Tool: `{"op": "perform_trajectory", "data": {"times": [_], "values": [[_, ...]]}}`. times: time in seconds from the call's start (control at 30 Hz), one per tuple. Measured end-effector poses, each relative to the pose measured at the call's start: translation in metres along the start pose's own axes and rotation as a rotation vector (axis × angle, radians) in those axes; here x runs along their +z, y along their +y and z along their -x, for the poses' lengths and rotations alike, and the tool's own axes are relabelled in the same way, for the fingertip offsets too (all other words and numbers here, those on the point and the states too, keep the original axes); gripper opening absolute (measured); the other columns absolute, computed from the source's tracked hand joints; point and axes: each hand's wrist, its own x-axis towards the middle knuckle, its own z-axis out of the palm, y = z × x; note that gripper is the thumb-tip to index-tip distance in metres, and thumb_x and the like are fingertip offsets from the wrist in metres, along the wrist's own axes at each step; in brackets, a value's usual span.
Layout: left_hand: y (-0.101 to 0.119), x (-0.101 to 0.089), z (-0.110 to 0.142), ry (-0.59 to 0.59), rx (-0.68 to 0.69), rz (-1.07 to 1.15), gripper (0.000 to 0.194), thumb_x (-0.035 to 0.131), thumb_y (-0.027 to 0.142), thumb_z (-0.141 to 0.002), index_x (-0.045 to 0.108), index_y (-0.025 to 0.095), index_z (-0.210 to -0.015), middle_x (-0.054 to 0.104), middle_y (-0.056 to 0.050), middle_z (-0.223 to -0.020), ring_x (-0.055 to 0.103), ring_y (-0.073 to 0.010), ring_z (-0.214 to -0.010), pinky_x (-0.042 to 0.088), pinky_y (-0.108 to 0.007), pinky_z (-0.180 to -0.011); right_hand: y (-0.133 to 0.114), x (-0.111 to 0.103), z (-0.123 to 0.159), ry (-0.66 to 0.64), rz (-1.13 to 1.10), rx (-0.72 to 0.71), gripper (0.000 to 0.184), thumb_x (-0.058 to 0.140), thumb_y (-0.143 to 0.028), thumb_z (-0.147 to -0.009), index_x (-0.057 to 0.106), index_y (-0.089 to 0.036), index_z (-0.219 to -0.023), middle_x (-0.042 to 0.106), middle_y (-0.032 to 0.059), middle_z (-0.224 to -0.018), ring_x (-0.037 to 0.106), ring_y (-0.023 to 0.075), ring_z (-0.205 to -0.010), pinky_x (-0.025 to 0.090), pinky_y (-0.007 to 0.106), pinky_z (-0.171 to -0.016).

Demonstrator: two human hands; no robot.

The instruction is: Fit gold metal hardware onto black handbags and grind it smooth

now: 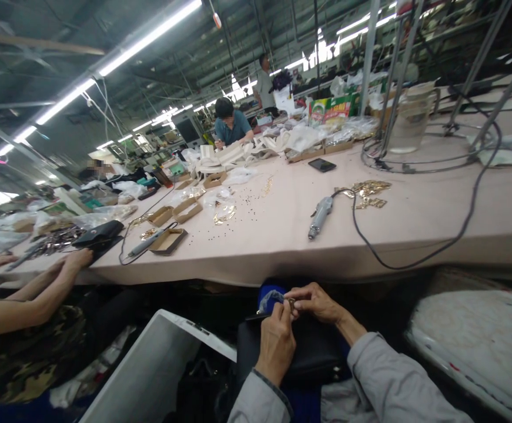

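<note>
Below the table's front edge, my left hand and my right hand meet over a black bag on my lap. Both are closed in a pinch round a small gold metal fitting held between their fingertips. A grey-blue piece sticks up just left of my left fingers. On the table above lies a grey electric screwdriver with its black cord, and a heap of gold metal parts beside it.
A long pink-covered table carries small cardboard boxes, scattered screws, a phone and a metal stand. A co-worker's arms rest at the left. Other people work at the far end. A white bin stands beside my knees.
</note>
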Motion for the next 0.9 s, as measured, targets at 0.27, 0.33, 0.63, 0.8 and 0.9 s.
{"op": "perform_trajectory", "data": {"times": [0.27,0.33,0.63,0.8,0.9], "values": [[0.0008,0.0028,0.0017,0.030,0.028,-0.043,0.038,0.042,0.008,-0.100,0.046,0.009,-0.138,0.068,-0.010,-0.100,0.071,-0.0185,-0.071,0.055,-0.028,-0.057,-0.0029,0.0056,-0.0009,-0.027,-0.042,-0.015,0.036,0.085,-0.029,-0.080,0.081,-0.015,-0.113,0.071,0.0060,-0.091,0.069,0.0176,-0.075,0.056,0.033,-0.073],[0.0002,0.0051,0.0027,0.038,0.030,-0.065,0.039,0.042,0.007,-0.099,0.045,0.009,-0.139,0.068,-0.010,-0.100,0.071,-0.0190,-0.070,0.055,-0.029,-0.056,-0.0030,0.0065,-0.0018,-0.031,-0.050,-0.033,0.035,0.085,-0.029,-0.081,0.081,-0.015,-0.113,0.070,0.0060,-0.091,0.068,0.0173,-0.075,0.056,0.033,-0.073],[0.0024,0.0093,0.0041,0.069,0.015,-0.026,0.040,0.044,0.006,-0.098,0.049,0.011,-0.138,0.067,-0.010,-0.100,0.069,-0.0198,-0.070,0.056,-0.030,-0.056,0.0002,-0.0022,-0.0039,-0.050,-0.079,-0.004,0.035,0.088,-0.028,-0.077,0.081,-0.012,-0.107,0.074,0.0091,-0.091,0.070,0.0175,-0.073,0.058,0.032,-0.072],[0.0023,0.0088,0.0053,0.091,0.037,0.043,0.038,0.045,0.006,-0.098,0.050,0.012,-0.135,0.069,-0.010,-0.101,0.072,-0.0204,-0.075,0.060,-0.030,-0.061,-0.0012,-0.0032,-0.0032,-0.040,-0.095,0.034,0.035,0.091,-0.030,-0.072,0.082,-0.010,-0.100,0.075,0.0092,-0.085,0.070,0.0186,-0.071,0.059,0.033,-0.071],[0.0007,0.0094,0.0051,0.120,0.054,0.044,0.039,0.045,0.005,-0.098,0.050,0.012,-0.135,0.070,-0.011,-0.102,0.073,-0.0211,-0.079,0.061,-0.030,-0.064,0.0015,-0.0019,-0.0037,-0.004,-0.094,0.034,0.036,0.093,-0.030,-0.069,0.082,-0.010,-0.097,0.075,0.0099,-0.085,0.071,0.0190,-0.070,0.059,0.034,-0.070]]}}
